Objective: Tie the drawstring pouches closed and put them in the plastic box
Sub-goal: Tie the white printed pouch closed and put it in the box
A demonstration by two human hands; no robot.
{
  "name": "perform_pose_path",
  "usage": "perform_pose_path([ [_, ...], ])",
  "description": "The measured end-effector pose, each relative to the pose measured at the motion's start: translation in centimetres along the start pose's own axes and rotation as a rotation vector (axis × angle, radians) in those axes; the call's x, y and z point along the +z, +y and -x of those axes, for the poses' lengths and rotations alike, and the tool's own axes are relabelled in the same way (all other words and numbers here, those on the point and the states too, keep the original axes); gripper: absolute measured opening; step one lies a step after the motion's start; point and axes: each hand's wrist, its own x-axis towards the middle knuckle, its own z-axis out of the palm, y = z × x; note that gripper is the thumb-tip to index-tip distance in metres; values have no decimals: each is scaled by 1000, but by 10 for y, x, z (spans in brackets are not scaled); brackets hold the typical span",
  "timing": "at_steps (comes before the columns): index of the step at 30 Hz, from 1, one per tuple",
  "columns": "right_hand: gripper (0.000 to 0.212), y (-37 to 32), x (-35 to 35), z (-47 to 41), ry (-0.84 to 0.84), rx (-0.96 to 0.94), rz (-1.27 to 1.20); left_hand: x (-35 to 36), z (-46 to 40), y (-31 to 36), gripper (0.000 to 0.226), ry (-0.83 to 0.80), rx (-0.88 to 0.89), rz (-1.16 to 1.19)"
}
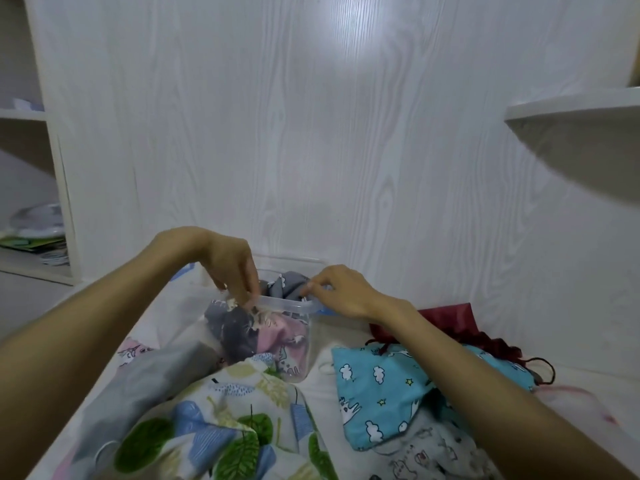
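Your left hand (232, 268) reaches into the one clear plastic box (287, 304), its grip pinching a grey pouch (231, 327). Your right hand (341, 292) grips the box's near rim. Two pouches show inside: grey and pink (287, 336). Outside lie one blue pouch (377, 382), one maroon pouch (446, 315), one leaf-print pouch (221, 427).

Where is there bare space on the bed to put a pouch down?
One white strip lies between the plastic box and the blue cloud pouch. Another lies at the far right, past the dark red pouch. The near edge is crowded with the leaf-print pouch and others.
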Motion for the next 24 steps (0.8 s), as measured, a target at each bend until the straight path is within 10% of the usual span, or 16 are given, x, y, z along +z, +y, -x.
perform_pose_path([
  [6,30,4,-26,23,19,10,-94,-6,2,2,23,235,66,347],
  [10,23,13,-55,47,-28,68,-110,14,-25,33,28,223,-124,-69],
  [14,20,38,-84,88,-71,181,-166,33,-11,90,31,552,-79,-199],
  [20,24,76,-108,154,-247,451,-107,90,-4,185,50,275,298,-113],
  [24,71,94,-90,190,-465,587,141,137,-23,204,55,225,284,-371],
])
